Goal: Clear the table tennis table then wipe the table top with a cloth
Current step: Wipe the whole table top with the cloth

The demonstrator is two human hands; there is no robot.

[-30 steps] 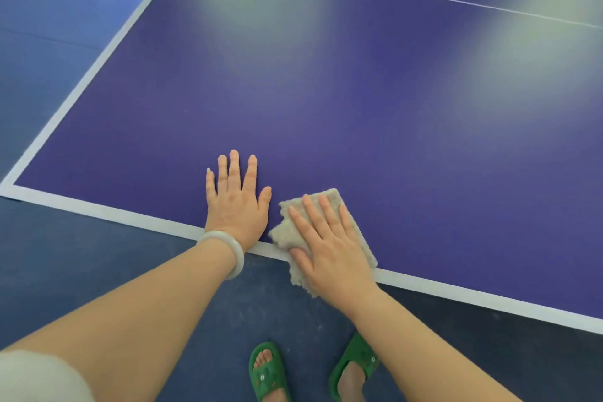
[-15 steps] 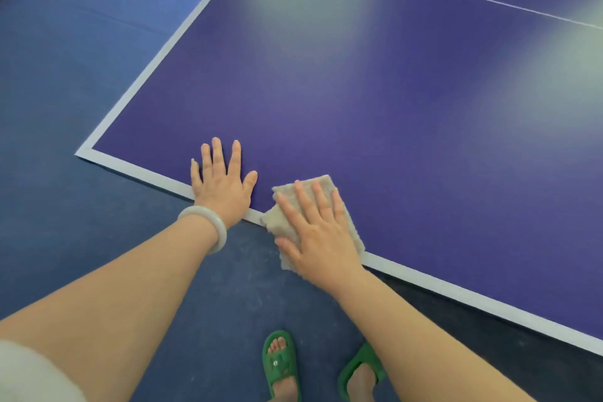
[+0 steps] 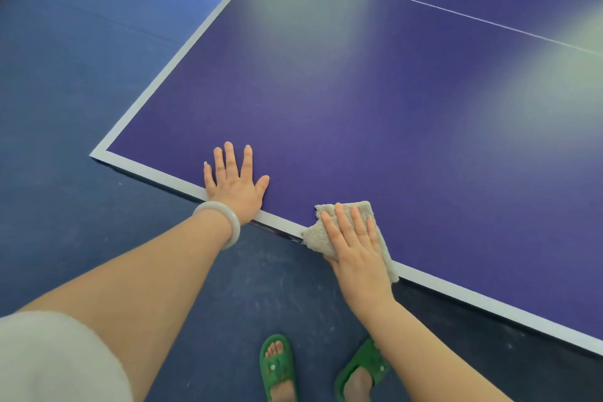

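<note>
Purple table tennis table (image 3: 375,114) with white border line, near left corner in view. Left hand (image 3: 235,184) lies flat on the table top just inside the near edge, fingers straight and spread, holding nothing; pale bangle (image 3: 219,222) on that wrist. Right hand (image 3: 354,243) presses flat on a beige cloth (image 3: 318,232), fingers straight and close together, not curled round it. Cloth sits on the near white edge line, part of it hanging over the edge, just right of the left hand and apart from it. Green slippers (image 3: 277,365) on the dark blue floor (image 3: 81,75) below. White sleeve (image 3: 49,359) at lower left.
</note>
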